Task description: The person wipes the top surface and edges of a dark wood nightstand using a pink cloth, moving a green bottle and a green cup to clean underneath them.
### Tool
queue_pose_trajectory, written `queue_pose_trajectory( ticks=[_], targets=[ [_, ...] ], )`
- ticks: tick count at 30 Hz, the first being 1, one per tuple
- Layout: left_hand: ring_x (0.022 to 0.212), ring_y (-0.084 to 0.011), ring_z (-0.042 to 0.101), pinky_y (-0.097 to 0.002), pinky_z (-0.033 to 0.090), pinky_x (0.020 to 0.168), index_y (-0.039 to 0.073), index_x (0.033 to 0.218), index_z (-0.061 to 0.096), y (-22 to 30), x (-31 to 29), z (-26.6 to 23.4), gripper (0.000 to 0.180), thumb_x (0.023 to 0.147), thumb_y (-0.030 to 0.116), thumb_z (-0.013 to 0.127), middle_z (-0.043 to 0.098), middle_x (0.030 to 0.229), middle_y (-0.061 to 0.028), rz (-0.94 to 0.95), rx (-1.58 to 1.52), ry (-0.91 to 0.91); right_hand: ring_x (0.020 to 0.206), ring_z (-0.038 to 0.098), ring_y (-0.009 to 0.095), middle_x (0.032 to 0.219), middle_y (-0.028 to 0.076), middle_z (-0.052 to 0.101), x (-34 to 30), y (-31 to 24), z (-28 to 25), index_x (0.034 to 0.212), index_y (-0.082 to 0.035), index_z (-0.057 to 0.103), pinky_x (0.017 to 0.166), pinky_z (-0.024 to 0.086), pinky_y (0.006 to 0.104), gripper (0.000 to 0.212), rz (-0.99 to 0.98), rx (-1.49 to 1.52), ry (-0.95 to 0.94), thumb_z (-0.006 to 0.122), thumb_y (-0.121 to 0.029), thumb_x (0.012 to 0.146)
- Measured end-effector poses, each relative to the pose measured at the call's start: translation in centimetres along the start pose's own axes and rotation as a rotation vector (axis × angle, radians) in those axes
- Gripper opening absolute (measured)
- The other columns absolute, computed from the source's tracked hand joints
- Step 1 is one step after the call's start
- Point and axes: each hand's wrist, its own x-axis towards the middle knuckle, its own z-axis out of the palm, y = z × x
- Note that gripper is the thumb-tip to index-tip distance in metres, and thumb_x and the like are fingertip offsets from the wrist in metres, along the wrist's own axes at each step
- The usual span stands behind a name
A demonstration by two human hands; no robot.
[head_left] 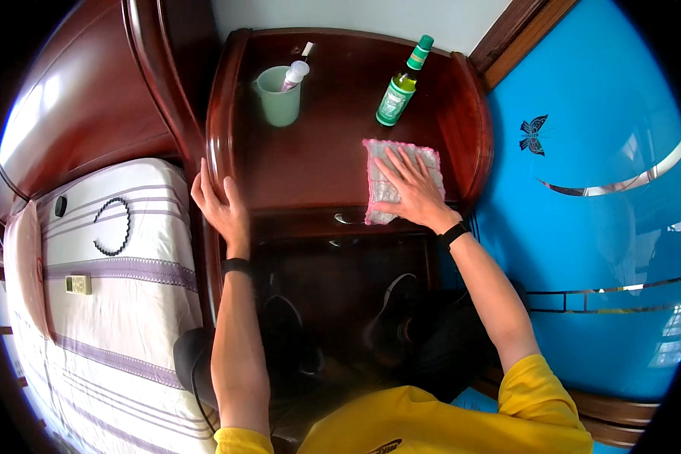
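Now, head view | right hand (415, 191) lies flat, fingers spread wide, pressing on grey cloth with pink edge (396, 185) at front right of dark wooden table (318, 151) | left hand (221, 206) open, palm on table's left rim, at 9 o'clock from cloth | green bottle (399, 87) at 12 o'clock | green cup (279, 97) at 11 o'clock | bed (113, 303) at far left

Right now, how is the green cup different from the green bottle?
The green cup is pale, wide and open on top, with a tube poking out; the green bottle is darker, tall, thin and capped. The green cup stands at the nightstand's back left, the green bottle nearer the right hand on the cloth. Both stand upright.
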Motion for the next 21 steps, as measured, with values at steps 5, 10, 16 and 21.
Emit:
queue_pose_trajectory(
  ticks=[5,10,16,21],
  targets=[
    [0.122,-0.0365,0.059,-0.0455,0.044,0.107,-0.002,0.143,0.057,-0.1,-0.2,0.3,0.049,0.107,0.032,0.058,0.062,0.132,-0.0207,-0.015,-0.011,-0.046,0.158,0.021,0.040,0.170,0.017,0.027,2.5,-3.8,-1.3,0.164,-0.018,0.035,0.128,0.013,0.0608,0.098,-0.004,0.081,-0.023,0.061,-0.075,0.089],
    [0.120,-0.0390,0.060,-0.0457,0.046,0.105,-0.004,0.142,0.056,0.0,-0.5,0.5,0.053,0.106,0.034,0.059,0.064,0.132,-0.0250,-0.051,0.008,-0.041,0.155,0.027,0.043,0.164,0.023,0.035,5.4,-8.0,0.0,0.160,-0.014,0.042,0.126,0.016,0.0622,0.092,-0.060,0.112,0.050,0.061,-0.071,0.090],
    [0.114,-0.0388,0.064,-0.0442,0.048,0.101,-0.004,0.140,0.057,0.3,-0.4,0.3,0.048,0.105,0.029,0.060,0.066,0.127,-0.0254,-0.048,-0.016,-0.032,0.150,0.035,0.043,0.161,0.023,0.040,9.3,-13.8,1.3,0.154,-0.012,0.048,0.123,0.022,0.0634,0.087,-0.118,0.221,0.207,0.072,-0.059,0.086],
    [0.117,-0.0361,0.064,-0.0433,0.048,0.103,-0.003,0.142,0.057,0.5,-0.2,-0.1,0.049,0.107,0.030,0.058,0.066,0.129,-0.0238,-0.100,-0.080,-0.091,0.153,0.034,0.040,0.163,0.020,0.041,12.6,-17.2,1.8,0.155,-0.011,0.049,0.123,0.021,0.0634,0.089,-0.172,0.179,0.221,0.059,-0.071,0.090]
  ],
)
